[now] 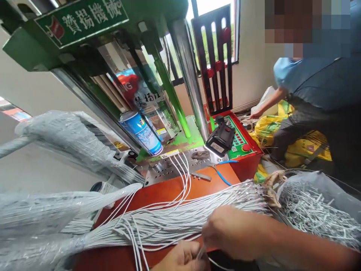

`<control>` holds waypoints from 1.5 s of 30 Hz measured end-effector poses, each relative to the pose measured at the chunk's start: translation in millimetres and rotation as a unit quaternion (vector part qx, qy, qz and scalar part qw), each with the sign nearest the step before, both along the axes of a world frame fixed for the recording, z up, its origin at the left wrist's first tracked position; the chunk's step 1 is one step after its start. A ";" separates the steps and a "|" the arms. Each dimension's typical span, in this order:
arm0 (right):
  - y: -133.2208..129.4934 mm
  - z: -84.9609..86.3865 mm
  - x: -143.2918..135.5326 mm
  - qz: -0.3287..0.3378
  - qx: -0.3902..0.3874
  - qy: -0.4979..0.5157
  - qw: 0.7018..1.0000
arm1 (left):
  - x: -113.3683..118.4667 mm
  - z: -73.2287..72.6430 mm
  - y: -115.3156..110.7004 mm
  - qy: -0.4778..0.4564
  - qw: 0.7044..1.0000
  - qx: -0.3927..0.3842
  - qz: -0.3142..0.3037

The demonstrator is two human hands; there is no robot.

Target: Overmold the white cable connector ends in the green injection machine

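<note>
At the bottom edge, my left hand [182,258] pinches with its fingertips, and a white cable [221,265] comes out beside them. My right hand [227,231] is closed close above and to the right, its fingertips curled down and mostly hidden. A small pale, blurred bit shows between the two hands. Just beyond them lies a thick bundle of white cables [158,226] across an orange-red table [113,258], its cut ends toward the right. A few white cables [184,177] run from the bundle up to the base of a green press machine [180,137].
A blue spray can [142,133] and a black box-like part [221,139] rest on the press. Blue-handled pliers [222,176] lie before it. A red control box [248,165] stands right, near a bag of white clippings [318,210]. Another person [316,86] works behind.
</note>
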State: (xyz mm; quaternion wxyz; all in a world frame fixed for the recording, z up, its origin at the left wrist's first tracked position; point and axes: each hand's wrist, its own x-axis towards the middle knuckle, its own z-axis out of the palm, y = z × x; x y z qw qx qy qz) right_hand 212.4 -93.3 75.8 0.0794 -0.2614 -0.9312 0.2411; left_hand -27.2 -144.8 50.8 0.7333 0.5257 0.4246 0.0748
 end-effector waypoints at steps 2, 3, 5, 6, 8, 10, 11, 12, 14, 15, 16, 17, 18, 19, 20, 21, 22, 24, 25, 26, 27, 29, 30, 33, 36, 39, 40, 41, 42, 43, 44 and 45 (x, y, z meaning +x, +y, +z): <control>8.1 -5.3 4.2 -0.125 -0.010 0.010 0.992 | 8.6 -8.7 8.3 -0.045 0.997 -0.040 0.051; 14.2 -6.4 6.4 -0.152 -0.046 0.023 0.987 | 10.8 -11.2 12.3 -0.070 0.993 -0.060 0.076; 28.4 -7.1 7.7 -0.148 -0.138 0.073 0.976 | 16.1 -12.5 20.8 -0.109 0.985 -0.081 0.108; 35.7 -7.5 6.2 -0.152 -0.169 0.115 0.967 | 20.1 -11.6 26.4 -0.122 0.983 -0.082 0.114; 49.6 -10.1 -0.3 -0.207 -0.167 0.194 0.944 | 30.2 -7.9 42.6 -0.135 0.982 -0.072 0.113; 62.5 -17.2 -9.3 -0.257 -0.122 0.235 0.930 | 39.0 -3.7 66.6 -0.137 0.982 -0.038 0.125; 68.9 -22.8 -13.6 -0.259 -0.106 0.242 0.929 | 41.4 -2.3 80.7 -0.141 0.980 -0.019 0.137; 75.3 -29.9 -17.2 -0.265 -0.084 0.248 0.928 | 41.9 -2.0 95.5 -0.145 0.978 -0.003 0.151; 87.8 -47.0 -21.9 -0.316 -0.002 0.253 0.914 | 36.9 -5.7 122.9 -0.150 0.972 0.012 0.181; 93.2 -56.1 -23.1 -0.346 0.050 0.239 0.906 | 32.1 -9.7 134.0 -0.147 0.970 0.010 0.194; 97.5 -64.8 -23.9 -0.362 0.096 0.207 0.904 | 26.7 -15.0 142.6 -0.138 0.969 0.009 0.207; 100.3 -72.4 -24.3 -0.362 0.129 0.157 0.910 | 21.4 -20.9 148.5 -0.126 0.967 0.014 0.219; 101.6 -78.4 -24.6 -0.348 0.143 0.100 0.921 | 16.8 -26.9 151.8 -0.113 0.966 0.024 0.231; 101.6 -82.6 -24.7 -0.327 0.142 0.051 0.933 | 13.2 -32.4 153.1 -0.100 0.966 0.036 0.237; 100.4 -85.0 -24.2 -0.312 0.134 0.020 0.940 | 10.9 -37.0 152.9 -0.087 0.966 0.049 0.237; 98.3 -85.8 -23.1 -0.307 0.127 0.007 0.943 | 9.8 -40.5 151.9 -0.076 0.968 0.060 0.232; 95.6 -85.5 -21.2 -0.312 0.118 0.011 0.943 | 9.7 -42.8 150.6 -0.065 0.970 0.069 0.223; 88.6 -83.5 -15.1 -0.336 0.088 0.044 0.937 | 11.3 -44.8 148.2 -0.038 0.973 0.087 0.210; 84.7 -82.6 -11.5 -0.347 0.069 0.057 0.934 | 12.5 -44.9 147.3 -0.020 0.973 0.101 0.206; 81.0 -82.2 -8.2 -0.353 0.054 0.065 0.932 | 13.7 -44.9 146.6 -0.002 0.973 0.117 0.201; 77.6 -82.4 -5.7 -0.351 0.045 0.071 0.933 | 14.9 -44.7 146.1 0.014 0.972 0.131 0.193; 72.5 -84.5 -3.8 -0.332 0.051 0.071 0.939 | 16.9 -44.4 144.9 0.035 0.972 0.150 0.180; 71.1 -86.1 -4.5 -0.322 0.061 0.065 0.943 | 17.8 -44.2 144.3 0.041 0.972 0.154 0.172; 70.3 -91.0 -9.0 -0.310 0.077 0.034 0.947 | 20.6 -42.8 142.7 0.056 0.974 0.160 0.149; 71.2 -93.8 -11.6 -0.313 0.074 0.022 0.947 | 23.2 -41.1 141.7 0.064 0.973 0.173 0.137; 70.9 -94.3 -12.1 -0.308 0.083 0.012 0.948 | 25.7 -41.5 140.7 0.055 0.976 0.157 0.137; 70.8 -94.0 -12.3 -0.304 0.091 0.009 0.948 | 26.8 -42.1 140.2 0.050 0.978 0.147 0.140; 70.9 -93.4 -12.6 -0.298 0.099 0.007 0.949 | 27.9 -42.8 139.6 0.046 0.978 0.137 0.147; 71.1 -92.6 -12.9 -0.289 0.105 0.007 0.951 | 29.0 -43.3 139.2 0.046 0.978 0.133 0.155; 71.4 -91.6 -13.1 -0.280 0.106 0.011 0.954 | 30.0 -43.6 138.9 0.049 0.976 0.135 0.166; 71.9 -90.4 -13.2 -0.271 0.101 0.017 0.957 | 30.6 -43.6 139.0 0.048 0.974 0.139 0.175; 72.4 -89.1 -13.1 -0.265 0.090 0.026 0.960 | 30.8 -43.1 139.4 0.040 0.973 0.138 0.181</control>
